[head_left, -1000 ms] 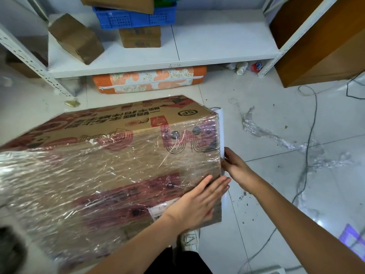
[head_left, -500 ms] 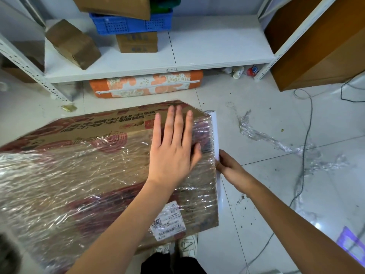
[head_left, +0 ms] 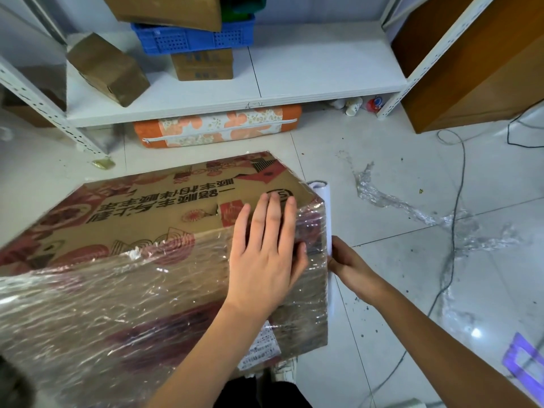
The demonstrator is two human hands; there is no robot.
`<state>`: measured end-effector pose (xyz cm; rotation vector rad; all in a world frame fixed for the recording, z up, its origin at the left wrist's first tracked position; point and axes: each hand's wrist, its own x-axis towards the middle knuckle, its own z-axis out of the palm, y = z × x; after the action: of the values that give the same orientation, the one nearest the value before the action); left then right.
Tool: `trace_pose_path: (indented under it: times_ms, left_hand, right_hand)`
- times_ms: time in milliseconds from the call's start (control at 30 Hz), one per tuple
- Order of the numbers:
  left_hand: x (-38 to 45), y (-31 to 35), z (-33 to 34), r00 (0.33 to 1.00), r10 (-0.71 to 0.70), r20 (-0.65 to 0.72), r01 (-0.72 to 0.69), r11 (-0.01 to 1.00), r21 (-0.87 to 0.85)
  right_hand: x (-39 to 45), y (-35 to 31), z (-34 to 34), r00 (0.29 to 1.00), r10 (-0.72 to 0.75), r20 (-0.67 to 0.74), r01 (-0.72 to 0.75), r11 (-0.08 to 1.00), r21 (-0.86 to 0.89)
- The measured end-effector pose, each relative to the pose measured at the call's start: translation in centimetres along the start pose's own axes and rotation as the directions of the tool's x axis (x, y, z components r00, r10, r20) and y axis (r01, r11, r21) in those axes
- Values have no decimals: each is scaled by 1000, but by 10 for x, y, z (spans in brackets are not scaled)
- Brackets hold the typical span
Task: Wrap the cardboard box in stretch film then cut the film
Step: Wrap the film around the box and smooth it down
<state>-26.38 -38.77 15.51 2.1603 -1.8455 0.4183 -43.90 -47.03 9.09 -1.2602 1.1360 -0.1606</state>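
Note:
A large printed cardboard box (head_left: 153, 207) lies on the floor, its near side covered in clear stretch film (head_left: 112, 307). My left hand (head_left: 265, 254) lies flat with fingers spread over the box's upper right edge, pressing the film. My right hand (head_left: 350, 263) grips the white stretch film roll (head_left: 325, 201), which stands upright against the box's right corner. The roll's lower part is hidden behind my hand and the box.
A white metal shelf (head_left: 294, 78) with small cartons and a blue crate (head_left: 191, 39) stands behind. An orange patterned cushion (head_left: 217, 128) lies beneath it. Crumpled film scraps (head_left: 412, 210) and a cable (head_left: 453, 231) lie on the tiled floor to the right. A brown cabinet (head_left: 477, 69) is at far right.
My left hand slid up the box's filmed side from the lower right corner to the top edge. My right hand stayed on the roll at the corner.

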Motion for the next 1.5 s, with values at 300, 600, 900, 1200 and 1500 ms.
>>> trace_pose_path:
  times_ms: [300, 600, 900, 1200, 1500]
  left_hand:
    - [-30, 6, -9, 998, 64, -4, -64, 998, -25]
    - [6, -13, -2, 1000, 14, 24, -12, 994, -110]
    - [11, -14, -1, 1000, -7, -26, 4, 992, -126]
    - [14, -18, -3, 999, -45, -5, 43, 982, -186]
    - [32, -24, 2, 994, -110, -8, 106, 969, -225]
  right_hand:
    - [-15, 9, -15, 996, 63, 67, -58, 996, -68]
    - [-10, -12, -53, 996, 88, -28, -85, 992, 90]
    - [6, -17, -71, 996, 85, 31, -84, 996, -19]
    - [28, -9, -95, 983, 114, 144, -102, 991, -87]
    - [52, -18, -99, 961, 133, 243, -124, 991, -54]
